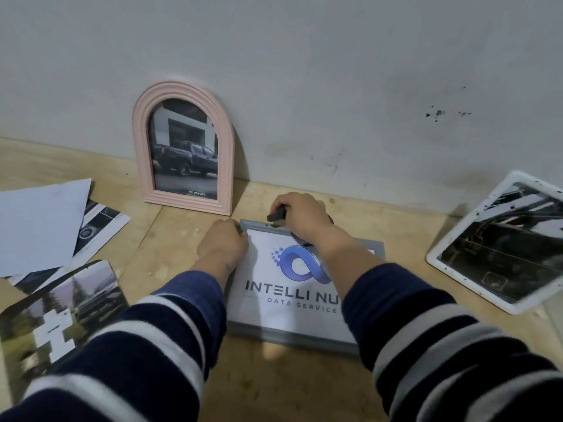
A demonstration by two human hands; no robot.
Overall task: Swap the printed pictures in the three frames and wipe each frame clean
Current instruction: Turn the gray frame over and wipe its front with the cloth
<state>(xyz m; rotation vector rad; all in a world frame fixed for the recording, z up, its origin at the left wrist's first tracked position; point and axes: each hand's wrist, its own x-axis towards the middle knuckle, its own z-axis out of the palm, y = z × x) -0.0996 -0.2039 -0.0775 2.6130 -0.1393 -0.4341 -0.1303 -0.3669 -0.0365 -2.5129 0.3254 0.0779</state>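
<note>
A grey rectangular frame [292, 335] lies flat on the wooden table, with a white print bearing a blue logo [292, 284] on it. My left hand [224, 243] is curled at the frame's far left corner, touching its edge. My right hand [300, 216] grips a small black object [276, 215] at the frame's far edge. A pink arched frame [138, 147] with a pickup-truck picture stands against the wall. A white frame [451, 236] with a dark picture lies tilted at the right.
Loose prints lie at the left: a white sheet [39, 226] over a car print [100, 223], and a landscape print [61, 309] nearer me. The wooden table [274, 382] meets a scuffed grey wall [335, 86] behind the frames.
</note>
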